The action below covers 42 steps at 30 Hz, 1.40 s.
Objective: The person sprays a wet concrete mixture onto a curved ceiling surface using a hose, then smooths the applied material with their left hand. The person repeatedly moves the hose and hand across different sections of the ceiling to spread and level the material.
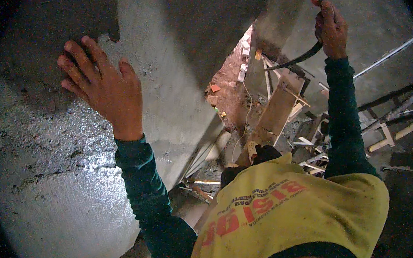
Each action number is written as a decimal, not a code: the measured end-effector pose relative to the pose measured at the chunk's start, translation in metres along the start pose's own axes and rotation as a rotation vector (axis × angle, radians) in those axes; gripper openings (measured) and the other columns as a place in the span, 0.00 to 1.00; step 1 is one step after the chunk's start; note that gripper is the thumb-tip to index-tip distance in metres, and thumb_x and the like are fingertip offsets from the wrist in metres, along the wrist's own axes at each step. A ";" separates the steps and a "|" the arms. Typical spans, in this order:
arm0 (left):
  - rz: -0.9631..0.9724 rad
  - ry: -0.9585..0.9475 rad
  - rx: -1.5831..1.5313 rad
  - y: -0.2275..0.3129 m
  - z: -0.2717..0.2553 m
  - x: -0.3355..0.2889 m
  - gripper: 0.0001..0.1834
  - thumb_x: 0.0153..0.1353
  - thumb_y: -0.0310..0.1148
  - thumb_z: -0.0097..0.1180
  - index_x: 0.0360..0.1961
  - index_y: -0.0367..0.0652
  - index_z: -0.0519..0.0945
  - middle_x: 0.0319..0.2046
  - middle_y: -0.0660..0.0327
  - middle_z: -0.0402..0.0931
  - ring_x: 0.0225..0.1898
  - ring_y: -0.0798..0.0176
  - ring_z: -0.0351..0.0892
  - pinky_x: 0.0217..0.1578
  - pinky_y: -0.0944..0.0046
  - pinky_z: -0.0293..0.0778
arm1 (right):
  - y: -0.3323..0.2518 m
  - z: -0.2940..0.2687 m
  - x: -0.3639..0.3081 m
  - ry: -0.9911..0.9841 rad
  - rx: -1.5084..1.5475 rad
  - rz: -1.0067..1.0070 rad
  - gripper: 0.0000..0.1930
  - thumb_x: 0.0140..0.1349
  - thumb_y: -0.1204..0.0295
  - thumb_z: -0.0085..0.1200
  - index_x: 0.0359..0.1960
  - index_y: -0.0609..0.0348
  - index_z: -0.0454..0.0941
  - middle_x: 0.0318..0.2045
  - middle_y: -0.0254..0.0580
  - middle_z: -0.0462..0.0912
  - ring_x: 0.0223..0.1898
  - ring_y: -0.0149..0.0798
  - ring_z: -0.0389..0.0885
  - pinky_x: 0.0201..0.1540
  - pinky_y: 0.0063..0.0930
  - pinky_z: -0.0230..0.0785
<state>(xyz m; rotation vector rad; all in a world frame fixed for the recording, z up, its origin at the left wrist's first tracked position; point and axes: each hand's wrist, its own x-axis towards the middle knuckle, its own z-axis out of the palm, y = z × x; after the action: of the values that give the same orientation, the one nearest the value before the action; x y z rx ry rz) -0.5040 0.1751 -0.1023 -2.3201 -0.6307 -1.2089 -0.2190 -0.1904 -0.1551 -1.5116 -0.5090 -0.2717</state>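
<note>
My left hand (110, 90) is raised with its fingers spread, holding nothing. Behind it is a grey plastered wall (45, 192), rough and shiny with wet mortar beside my wrist and smoother lower down. Whether my fingertips touch the wall I cannot tell. My right hand (333, 29), up at the right, is closed around a dark flexible hose (303, 57). The hose runs up past the top edge and curves down to the left below my hand, ending in a thin tip.
Far below, a long wooden plank (279, 104) slopes beside loose timber pieces (312, 161). A wooden ladder-like frame (397, 122) lies at the right. Through a gap shows reddish ground (235, 89) with brick bits and a thin pale cord (246, 120). Another grey wall (374, 21) stands at the right.
</note>
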 end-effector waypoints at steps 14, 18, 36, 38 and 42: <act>0.052 0.151 -0.061 -0.001 -0.002 0.001 0.35 0.65 0.41 0.59 0.72 0.43 0.68 0.73 0.47 0.63 0.71 0.41 0.66 0.68 0.37 0.63 | -0.018 0.007 -0.059 -0.164 0.036 -0.055 0.22 0.81 0.56 0.43 0.58 0.65 0.77 0.21 0.21 0.64 0.20 0.16 0.58 0.20 0.18 0.48; 0.071 0.118 -0.192 -0.003 -0.007 -0.002 0.34 0.69 0.40 0.55 0.73 0.41 0.65 0.73 0.47 0.61 0.72 0.47 0.62 0.70 0.45 0.59 | -0.026 0.012 -0.072 -0.264 0.074 -0.091 0.23 0.81 0.57 0.41 0.59 0.66 0.76 0.21 0.22 0.63 0.19 0.17 0.57 0.20 0.18 0.49; -0.341 0.108 -0.721 -0.058 -0.080 -0.021 0.22 0.74 0.41 0.57 0.61 0.37 0.79 0.49 0.56 0.82 0.52 0.59 0.81 0.57 0.57 0.76 | -0.050 0.067 -0.141 -0.463 0.075 -0.104 0.26 0.80 0.53 0.42 0.55 0.68 0.78 0.21 0.25 0.66 0.19 0.19 0.57 0.22 0.21 0.49; -0.421 0.144 -0.865 -0.068 -0.081 -0.026 0.20 0.74 0.40 0.57 0.58 0.37 0.80 0.45 0.58 0.81 0.48 0.62 0.81 0.54 0.59 0.77 | -0.049 0.066 -0.136 -0.589 0.040 -0.155 0.26 0.80 0.52 0.42 0.54 0.67 0.79 0.21 0.25 0.68 0.20 0.19 0.57 0.22 0.21 0.49; -0.524 0.176 -0.826 -0.077 -0.090 -0.034 0.17 0.74 0.39 0.55 0.55 0.38 0.80 0.39 0.61 0.79 0.42 0.66 0.80 0.49 0.61 0.78 | -0.050 0.077 -0.144 -0.649 -0.034 -0.113 0.28 0.78 0.49 0.43 0.53 0.66 0.80 0.23 0.26 0.73 0.22 0.19 0.62 0.24 0.21 0.50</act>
<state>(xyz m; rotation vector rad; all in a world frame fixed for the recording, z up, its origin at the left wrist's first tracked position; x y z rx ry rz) -0.6233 0.1778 -0.0710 -2.7099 -0.8126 -2.2275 -0.3796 -0.1371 -0.1818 -1.5946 -1.1086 0.1377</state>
